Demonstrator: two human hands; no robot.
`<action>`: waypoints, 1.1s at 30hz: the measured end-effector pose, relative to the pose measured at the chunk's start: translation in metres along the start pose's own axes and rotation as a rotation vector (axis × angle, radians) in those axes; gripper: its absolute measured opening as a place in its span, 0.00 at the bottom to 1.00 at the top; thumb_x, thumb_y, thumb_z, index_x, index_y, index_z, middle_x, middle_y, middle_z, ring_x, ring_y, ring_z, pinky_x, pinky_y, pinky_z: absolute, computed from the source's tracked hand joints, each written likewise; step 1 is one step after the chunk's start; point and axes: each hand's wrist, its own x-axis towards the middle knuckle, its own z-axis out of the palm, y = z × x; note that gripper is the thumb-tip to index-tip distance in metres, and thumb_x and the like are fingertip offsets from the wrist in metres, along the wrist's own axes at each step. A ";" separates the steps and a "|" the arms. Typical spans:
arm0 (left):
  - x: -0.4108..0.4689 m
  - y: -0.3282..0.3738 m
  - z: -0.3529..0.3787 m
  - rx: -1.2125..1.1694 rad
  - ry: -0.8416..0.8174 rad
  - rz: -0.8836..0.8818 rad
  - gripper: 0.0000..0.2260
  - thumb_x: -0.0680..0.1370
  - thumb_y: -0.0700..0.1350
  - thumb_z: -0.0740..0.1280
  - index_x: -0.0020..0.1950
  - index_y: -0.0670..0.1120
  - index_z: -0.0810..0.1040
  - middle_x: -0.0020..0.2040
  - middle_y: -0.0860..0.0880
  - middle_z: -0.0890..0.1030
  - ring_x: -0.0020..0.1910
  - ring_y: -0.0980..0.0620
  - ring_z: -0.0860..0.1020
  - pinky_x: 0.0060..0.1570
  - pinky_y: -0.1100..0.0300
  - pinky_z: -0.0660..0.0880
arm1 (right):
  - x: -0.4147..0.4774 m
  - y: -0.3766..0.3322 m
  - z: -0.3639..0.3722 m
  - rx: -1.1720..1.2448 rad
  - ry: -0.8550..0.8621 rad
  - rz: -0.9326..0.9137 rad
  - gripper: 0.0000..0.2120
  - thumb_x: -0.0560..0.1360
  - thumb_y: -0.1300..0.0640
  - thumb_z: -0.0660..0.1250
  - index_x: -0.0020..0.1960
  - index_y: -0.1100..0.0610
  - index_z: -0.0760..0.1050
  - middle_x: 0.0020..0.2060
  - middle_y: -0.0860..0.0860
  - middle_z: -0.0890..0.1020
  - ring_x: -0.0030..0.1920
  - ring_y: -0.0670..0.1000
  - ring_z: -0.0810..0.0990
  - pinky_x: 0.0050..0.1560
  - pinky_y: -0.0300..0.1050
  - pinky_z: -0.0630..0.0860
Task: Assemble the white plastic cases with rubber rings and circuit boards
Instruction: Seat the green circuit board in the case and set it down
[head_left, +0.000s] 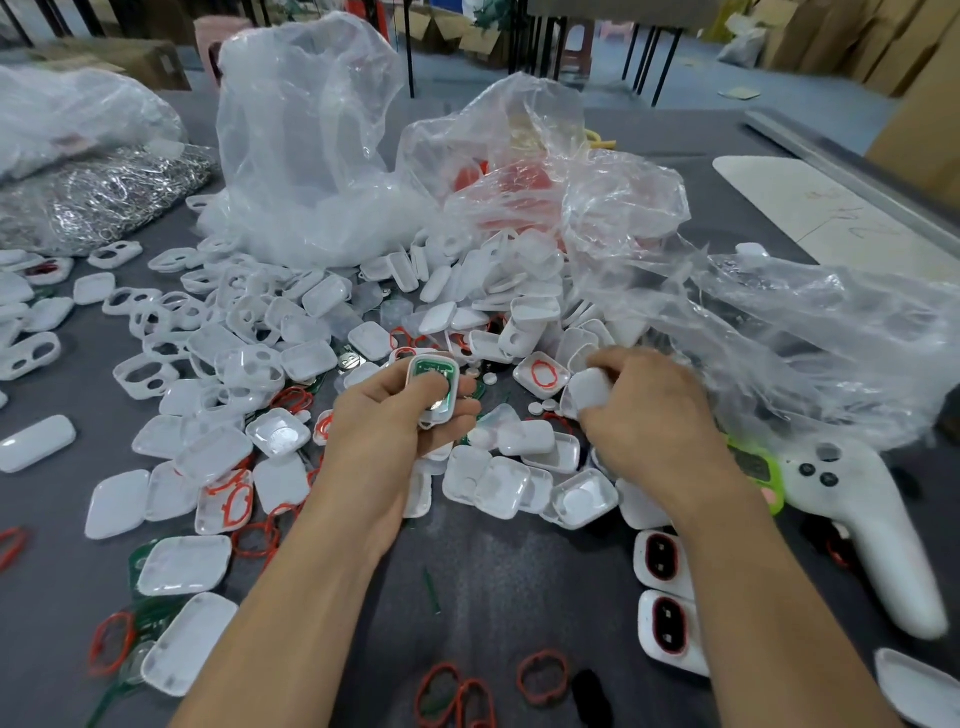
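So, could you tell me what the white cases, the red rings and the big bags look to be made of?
White cases: hard glossy plastic, by the moulded rims and sheen. Red rings: probably rubber, matte, thin and lying bent. Big bags: thin clear plastic film, crumpled and see-through.

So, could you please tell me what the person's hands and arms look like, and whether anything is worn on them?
The left hand and the right hand are bare, with no gloves, and no ring, watch or wristband shows. The left forearm and the right forearm are bare too, and no sleeve is in view down to the bottom edge of the picture.
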 end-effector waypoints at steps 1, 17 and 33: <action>0.000 0.001 0.000 0.007 -0.001 0.005 0.10 0.81 0.34 0.66 0.47 0.43 0.85 0.44 0.42 0.88 0.39 0.50 0.86 0.37 0.63 0.81 | 0.000 0.000 -0.001 0.013 0.028 -0.003 0.20 0.69 0.63 0.71 0.57 0.45 0.82 0.51 0.51 0.85 0.48 0.54 0.80 0.50 0.43 0.75; 0.001 -0.002 0.000 0.016 -0.032 -0.026 0.10 0.81 0.35 0.66 0.51 0.45 0.86 0.44 0.42 0.87 0.39 0.47 0.86 0.38 0.60 0.82 | -0.010 -0.011 -0.008 0.971 -0.229 -0.286 0.15 0.69 0.73 0.75 0.41 0.53 0.88 0.45 0.53 0.86 0.49 0.56 0.86 0.53 0.54 0.84; 0.001 -0.005 0.001 0.086 -0.071 0.016 0.12 0.80 0.31 0.64 0.52 0.43 0.85 0.44 0.41 0.87 0.41 0.48 0.86 0.38 0.60 0.83 | -0.013 -0.022 0.013 1.084 -0.329 -0.108 0.07 0.80 0.65 0.69 0.50 0.56 0.84 0.33 0.56 0.84 0.30 0.51 0.79 0.31 0.42 0.77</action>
